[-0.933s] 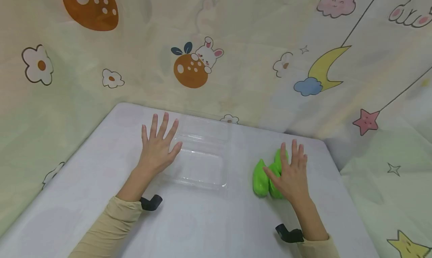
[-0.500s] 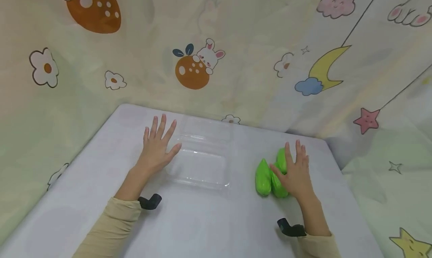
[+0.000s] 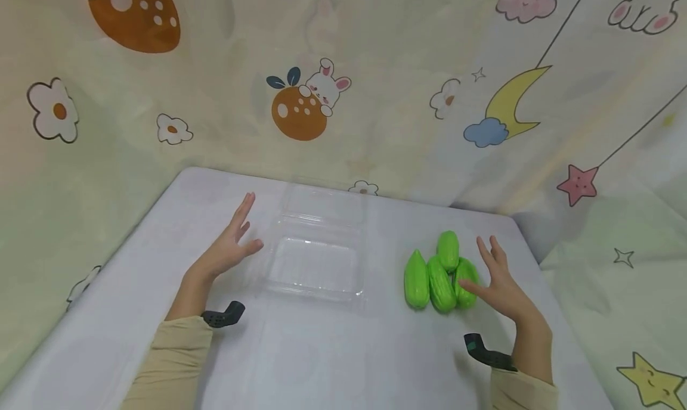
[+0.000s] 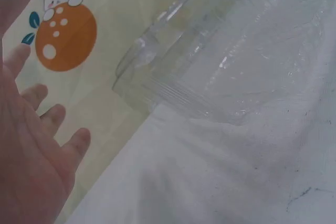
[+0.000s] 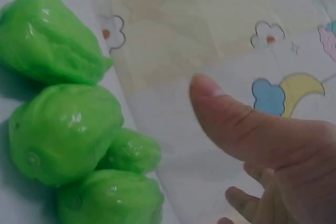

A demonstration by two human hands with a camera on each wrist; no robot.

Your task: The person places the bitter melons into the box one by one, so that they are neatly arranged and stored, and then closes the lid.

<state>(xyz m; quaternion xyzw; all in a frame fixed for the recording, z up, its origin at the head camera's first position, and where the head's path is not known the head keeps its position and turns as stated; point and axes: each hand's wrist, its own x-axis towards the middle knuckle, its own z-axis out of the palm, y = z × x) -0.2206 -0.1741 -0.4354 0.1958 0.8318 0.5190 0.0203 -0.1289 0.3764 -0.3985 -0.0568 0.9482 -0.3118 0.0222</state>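
Observation:
My left hand [image 3: 225, 249] is held above the table's left half, fingers extended and thumb apart, holding nothing. Just right of it lies a clear plastic clamshell box [image 3: 313, 267] with its lid [image 3: 324, 206] folded back. Several glossy, ridged green gourd-shaped vegetables [image 3: 441, 283] lie close together on the right. Beside them hovers my right hand [image 3: 504, 288], its thumb and fingers spread and nothing held. In the left wrist view the box [image 4: 231, 61] stands apart from the left hand [image 4: 31, 150]. The right wrist view shows the green vegetables [image 5: 65, 135] left of the right hand [image 5: 283, 156].
A white table [image 3: 322, 356] carries everything. Behind and around it hangs a pale cloth [image 3: 386, 88] printed with rabbits, flowers, stars and a moon. Black wrist devices [image 3: 224, 316] sit on both forearms near the beige sleeves [image 3: 172, 362].
Both hands have moved outward, the left one to the left and the right one to the right, and turned more side-on. More of the green vegetables and the box now shows.

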